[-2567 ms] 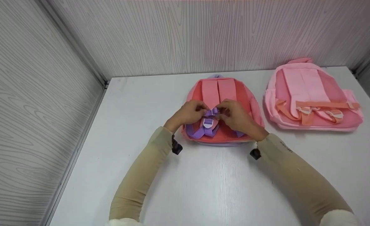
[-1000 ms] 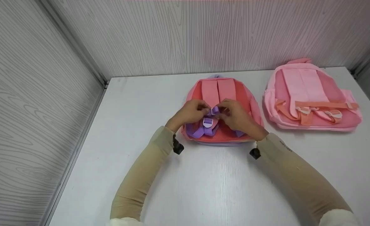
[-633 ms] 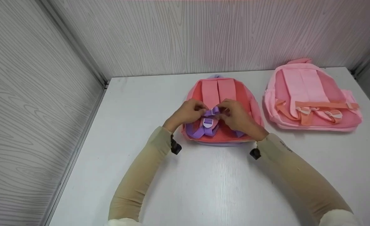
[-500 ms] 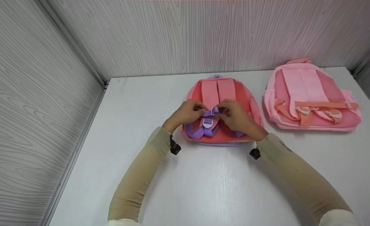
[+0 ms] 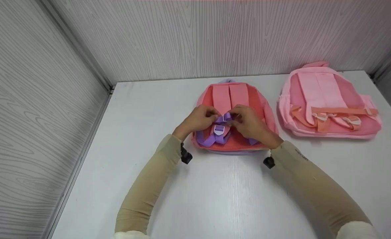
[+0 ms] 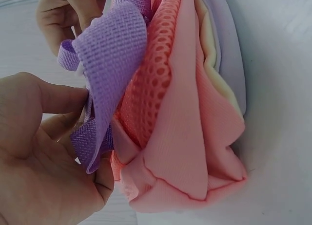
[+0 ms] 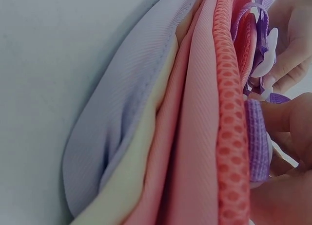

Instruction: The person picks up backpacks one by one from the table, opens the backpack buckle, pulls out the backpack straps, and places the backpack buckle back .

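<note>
A coral-pink backpack (image 5: 262,99) lies on the table with its shoulder straps facing up. Over its middle, a purple webbing strap (image 5: 227,117) with a small white buckle is raised between both hands. My left hand (image 5: 200,118) pinches the strap by the buckle from the left; in the left wrist view the purple webbing (image 6: 112,49) loops past its thumb and fingers. From the right, my right hand (image 5: 248,122) pinches the strap's looped end. A second white buckle (image 5: 219,129) lies just below on the purple webbing. Fingers partly hide the raised buckle.
A lighter pink backpack (image 5: 328,99) with orange straps and white buckles lies to the right, close beside the first. Grey wood-grain panels (image 5: 189,39) stand behind the white table (image 5: 208,199) and on its left side.
Both hands stay at the same spot on the purple strap. The left hand and forearm shift slightly left and back; the right hand hardly moves. The backpacks stay in place.
</note>
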Motion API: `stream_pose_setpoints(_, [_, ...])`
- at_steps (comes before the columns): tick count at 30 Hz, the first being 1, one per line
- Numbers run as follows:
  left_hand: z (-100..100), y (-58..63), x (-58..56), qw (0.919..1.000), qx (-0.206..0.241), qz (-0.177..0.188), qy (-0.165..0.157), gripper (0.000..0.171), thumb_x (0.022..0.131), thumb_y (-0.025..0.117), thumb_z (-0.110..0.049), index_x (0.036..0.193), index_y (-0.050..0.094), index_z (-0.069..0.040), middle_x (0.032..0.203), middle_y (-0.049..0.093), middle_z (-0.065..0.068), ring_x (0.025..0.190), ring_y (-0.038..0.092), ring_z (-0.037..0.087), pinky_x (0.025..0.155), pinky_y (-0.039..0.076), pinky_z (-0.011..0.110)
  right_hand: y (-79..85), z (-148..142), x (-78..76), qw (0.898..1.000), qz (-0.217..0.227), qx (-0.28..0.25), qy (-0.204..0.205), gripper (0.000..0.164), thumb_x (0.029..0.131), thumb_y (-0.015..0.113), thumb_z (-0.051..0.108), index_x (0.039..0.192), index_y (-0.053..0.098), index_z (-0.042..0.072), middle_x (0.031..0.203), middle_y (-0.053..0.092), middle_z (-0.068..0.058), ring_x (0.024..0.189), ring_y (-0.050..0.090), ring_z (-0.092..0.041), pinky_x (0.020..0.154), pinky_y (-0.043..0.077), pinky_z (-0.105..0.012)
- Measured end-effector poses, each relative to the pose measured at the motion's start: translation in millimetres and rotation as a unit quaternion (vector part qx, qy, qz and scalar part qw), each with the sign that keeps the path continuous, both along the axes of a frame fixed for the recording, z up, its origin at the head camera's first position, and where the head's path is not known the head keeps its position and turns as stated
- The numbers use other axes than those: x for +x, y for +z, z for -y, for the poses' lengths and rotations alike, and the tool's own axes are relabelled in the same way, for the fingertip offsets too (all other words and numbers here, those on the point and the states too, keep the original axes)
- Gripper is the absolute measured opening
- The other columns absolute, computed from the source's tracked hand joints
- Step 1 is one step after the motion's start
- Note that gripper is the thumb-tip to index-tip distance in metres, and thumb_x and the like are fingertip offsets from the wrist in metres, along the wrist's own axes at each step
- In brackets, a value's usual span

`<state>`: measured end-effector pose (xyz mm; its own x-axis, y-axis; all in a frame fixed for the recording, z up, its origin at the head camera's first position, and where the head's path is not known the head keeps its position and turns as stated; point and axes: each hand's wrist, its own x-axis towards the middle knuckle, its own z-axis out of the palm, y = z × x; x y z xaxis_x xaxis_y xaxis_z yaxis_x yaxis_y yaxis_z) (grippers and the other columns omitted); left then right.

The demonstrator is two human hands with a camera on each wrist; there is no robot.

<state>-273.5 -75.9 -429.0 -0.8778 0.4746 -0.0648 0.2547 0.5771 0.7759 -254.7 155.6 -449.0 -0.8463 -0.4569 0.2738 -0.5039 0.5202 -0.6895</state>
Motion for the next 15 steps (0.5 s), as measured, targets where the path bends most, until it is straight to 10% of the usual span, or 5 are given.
stream_pose_setpoints(15, [-5.9,3.7,0.4,1.0,-0.006,-0.003,-0.002,0.021,0.109,0.057,-0.013,0.119,0.073,-0.004,0.111,0.071,0.008,0.097,0.061,0.016,0.09,0.054,0.032,1.2,1.6,-0.2,1.0,0.011,0.008,-0.004,0.027,0.098,0.075,0.0,0.124,0.077,0.001,0.11,0.073,-0.015,0.106,0.07,-0.03,0.099,0.059,-0.049])
